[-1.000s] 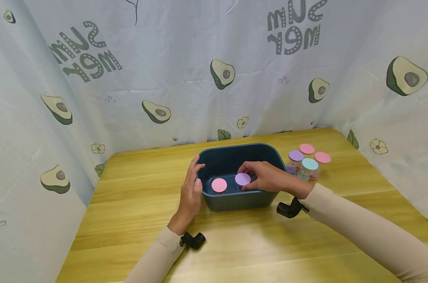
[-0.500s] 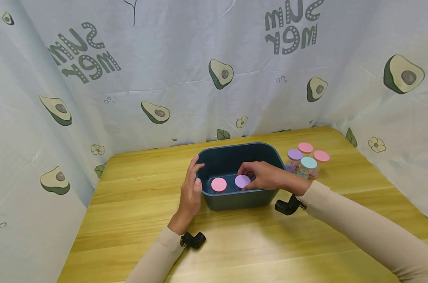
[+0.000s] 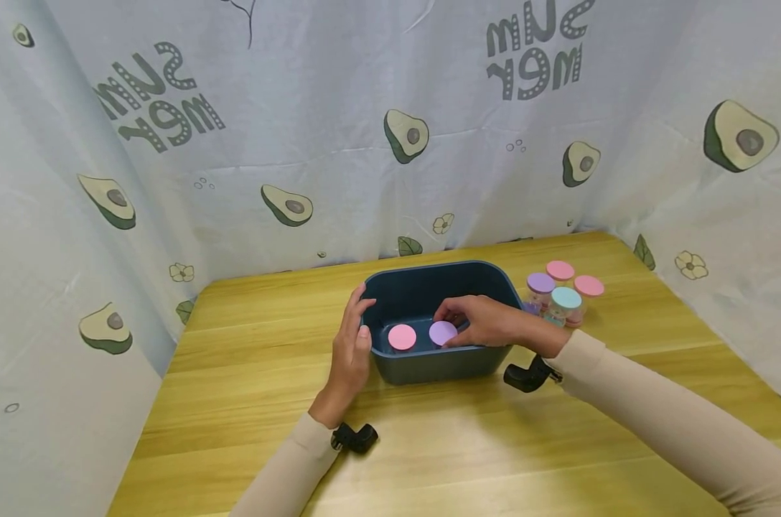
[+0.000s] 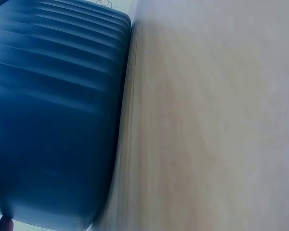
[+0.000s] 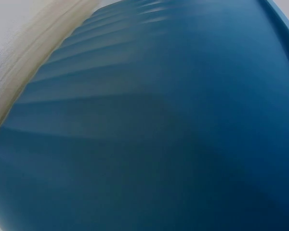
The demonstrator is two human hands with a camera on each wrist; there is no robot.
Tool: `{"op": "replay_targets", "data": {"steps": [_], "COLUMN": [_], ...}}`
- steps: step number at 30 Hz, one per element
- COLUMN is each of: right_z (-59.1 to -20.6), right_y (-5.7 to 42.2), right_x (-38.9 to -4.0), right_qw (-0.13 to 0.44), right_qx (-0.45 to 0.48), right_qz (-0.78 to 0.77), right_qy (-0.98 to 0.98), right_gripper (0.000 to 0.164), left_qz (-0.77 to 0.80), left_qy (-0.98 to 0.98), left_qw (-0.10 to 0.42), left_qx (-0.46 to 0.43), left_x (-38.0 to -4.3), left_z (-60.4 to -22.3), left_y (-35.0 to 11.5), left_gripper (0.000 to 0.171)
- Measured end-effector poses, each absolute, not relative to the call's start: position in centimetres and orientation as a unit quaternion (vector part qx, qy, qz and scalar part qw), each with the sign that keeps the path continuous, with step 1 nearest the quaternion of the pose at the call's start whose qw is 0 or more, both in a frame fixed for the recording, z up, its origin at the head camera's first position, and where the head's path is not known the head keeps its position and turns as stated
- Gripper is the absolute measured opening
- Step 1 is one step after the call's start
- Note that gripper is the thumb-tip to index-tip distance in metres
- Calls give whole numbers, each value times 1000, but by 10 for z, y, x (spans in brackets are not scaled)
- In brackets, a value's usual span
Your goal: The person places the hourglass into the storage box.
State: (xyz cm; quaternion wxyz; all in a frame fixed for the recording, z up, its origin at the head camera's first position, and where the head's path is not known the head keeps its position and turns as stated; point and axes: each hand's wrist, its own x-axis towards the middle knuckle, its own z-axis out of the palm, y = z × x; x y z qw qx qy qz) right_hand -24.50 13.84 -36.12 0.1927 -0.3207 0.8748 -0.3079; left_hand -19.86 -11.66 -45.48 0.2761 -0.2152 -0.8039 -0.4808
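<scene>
A dark blue plastic bin (image 3: 438,368) stands on the table, its ribbed outside filling much of both wrist views. Inside it, my right hand (image 3: 490,321) reaches over the right end and holds a small jar with a purple lid (image 3: 442,333) between thumb and fingers. To the left of that jar, a pink-lidded jar (image 3: 402,337) sits on the bin floor. My left hand (image 3: 350,355) lies along the bin's left end, fingers extended and touching the wall near the rim. Two fingertips (image 4: 5,224) show at the lower left of the left wrist view. The right wrist view shows no fingers.
Right of the bin stands a group of small clear jars: one with a teal lid (image 3: 566,299), one with a purple lid (image 3: 541,283) and two with pink lids (image 3: 588,286). A wood-grain table (image 3: 255,345) lies beneath; a printed curtain (image 3: 339,143) hangs behind.
The purple-lidded jar sits slightly lower in the bin than a second ago, with my right hand still on it. My left hand and the other jars keep their places.
</scene>
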Motion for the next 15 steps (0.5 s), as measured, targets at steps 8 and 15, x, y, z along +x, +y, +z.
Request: {"op": "replay_targets", "data": {"steps": [8,15], "right_z": [-357,-355], "right_y": [140,140], "right_x": [-242,-241], "right_qw": [177,160], "right_qx": [-328,-327], "right_qz": [-326,-339], "right_qy": [869,867], "right_gripper": [41,46], "left_qz": [-480,-482], "left_qy": [-805,-804], "left_qw": [277,274], "left_qx": [-213,-213], "left_x": [-199,-198], "left_z": [-455,-455], "left_y": [-116,-116], "left_gripper": [52,52]}}
